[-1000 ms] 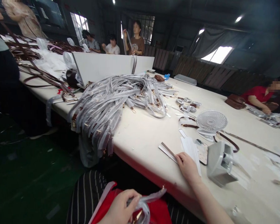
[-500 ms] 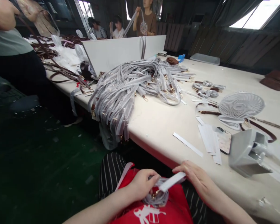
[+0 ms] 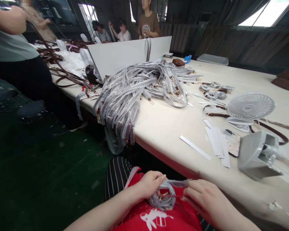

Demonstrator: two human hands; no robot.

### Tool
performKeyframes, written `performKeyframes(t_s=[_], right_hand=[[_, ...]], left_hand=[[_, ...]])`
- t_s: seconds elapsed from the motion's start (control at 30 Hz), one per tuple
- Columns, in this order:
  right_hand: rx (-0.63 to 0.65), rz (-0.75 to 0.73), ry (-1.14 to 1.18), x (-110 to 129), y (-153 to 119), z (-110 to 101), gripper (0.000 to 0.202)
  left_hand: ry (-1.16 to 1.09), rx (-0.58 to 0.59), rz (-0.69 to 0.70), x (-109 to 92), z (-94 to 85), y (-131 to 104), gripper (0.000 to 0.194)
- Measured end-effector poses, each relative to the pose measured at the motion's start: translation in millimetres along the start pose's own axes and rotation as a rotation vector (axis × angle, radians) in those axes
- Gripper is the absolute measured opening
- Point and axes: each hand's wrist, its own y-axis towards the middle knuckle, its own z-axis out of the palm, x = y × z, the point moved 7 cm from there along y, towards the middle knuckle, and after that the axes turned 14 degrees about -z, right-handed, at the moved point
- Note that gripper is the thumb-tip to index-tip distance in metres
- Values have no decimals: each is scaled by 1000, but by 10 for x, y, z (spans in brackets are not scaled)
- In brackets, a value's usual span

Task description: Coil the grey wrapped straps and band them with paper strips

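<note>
My left hand [image 3: 151,185] is closed around a coiled strap [image 3: 162,199] in grey translucent wrapping, low over my red apron. A small gold-coloured metal clasp shows inside the coil. A loose end of the wrapped strap stretches to the right, and my right hand [image 3: 203,195] is closed on it with bent fingers. A thin dark line also runs from the clasp to my right hand; whether it is a strip seen edge-on I cannot tell. A white paper strip [image 3: 195,147] lies on the table past my right hand.
A large heap of wrapped straps [image 3: 135,86] hangs over the table edge. At right stand a tape dispenser [image 3: 257,155] and a fan [image 3: 250,107], beside paper strips [image 3: 216,141] and a phone [image 3: 233,142]. Several small coils [image 3: 215,91] lie farther back. Other people work behind a white divider [image 3: 120,56].
The broad white strip between my hands no longer shows its face. My right hand has turned and moved slightly down and right. A person at the back has lowered a raised strap.
</note>
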Motion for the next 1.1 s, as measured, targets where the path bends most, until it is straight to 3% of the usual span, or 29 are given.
performKeyframes(t_s=[0.17,0.37,0.7,1.1], right_hand=[[-35,-86,-252,241,54,-10,20],[-253,-198,-459,594,137,-210,28],[-340,-194,-509,644,271,-10,29],[-268,-202,-477,621,153,46,22]], left_hand=[[68,5,-19,-2,44,-35,61],[158,-48,7,-69,19,-103,52],[160,-86,45,-5,11,-63,46],[171,-102,-10,3,19,-27,44]])
